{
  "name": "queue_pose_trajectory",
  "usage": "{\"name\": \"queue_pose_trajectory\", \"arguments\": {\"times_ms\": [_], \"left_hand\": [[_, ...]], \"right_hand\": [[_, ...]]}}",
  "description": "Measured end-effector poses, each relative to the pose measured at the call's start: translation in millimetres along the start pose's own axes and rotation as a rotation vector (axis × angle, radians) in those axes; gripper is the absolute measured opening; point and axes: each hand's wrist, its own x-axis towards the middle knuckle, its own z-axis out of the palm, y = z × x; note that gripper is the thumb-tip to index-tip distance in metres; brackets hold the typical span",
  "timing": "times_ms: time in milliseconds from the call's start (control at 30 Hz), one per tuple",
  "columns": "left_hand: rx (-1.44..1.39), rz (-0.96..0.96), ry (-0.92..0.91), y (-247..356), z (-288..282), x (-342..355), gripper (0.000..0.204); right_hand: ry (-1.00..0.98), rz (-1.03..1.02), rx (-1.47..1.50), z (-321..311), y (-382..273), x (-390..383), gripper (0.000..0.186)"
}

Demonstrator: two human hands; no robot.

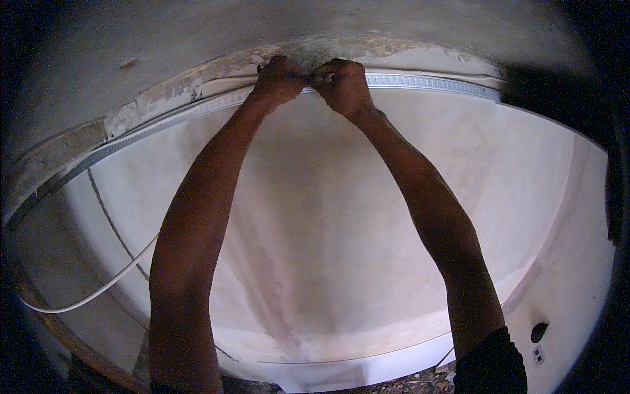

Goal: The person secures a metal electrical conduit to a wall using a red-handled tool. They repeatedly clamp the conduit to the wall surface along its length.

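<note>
I see both sets of fingers curled tight, knuckles almost meeting, pinching something small at the top of the wall; what it is I cannot tell. The left hand (279, 80) and right hand (341, 84) press against a ribbed grey metal strip (426, 82) that runs along the joint under the rough, flaking ceiling (197, 39). Below, the plaster wall (367, 217) is smooth and pale. A thin white cable (98, 289) sags at left. Both forearms reach straight up, nearly parallel.
</note>
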Motion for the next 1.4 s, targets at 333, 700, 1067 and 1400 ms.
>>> {"name": "queue_pose_trajectory", "arguments": {"times_ms": [333,700,1067,1400], "left_hand": [[0.350,0.100,0.166,2.1,11.6,4.2,0.019],[0.257,0.203,0.156,1.5,-2.5,-5.4,0.021],[0.158,0.152,0.123,3.6,2.8,-11.2,0.017],[0.164,0.205,0.203,1.3,1.7,-18.5,0.021]], "right_hand": [[-0.041,0.008,-0.025,-3.5,8.2,13.9,0.016],[-0.080,-0.071,-0.159,3.1,14.9,32.2,0.018],[-0.397,-0.317,-0.394,-19.3,56.4,49.0,0.018],[-0.501,-0.025,0.128,-3.8,51.1,49.5,0.017]]}}
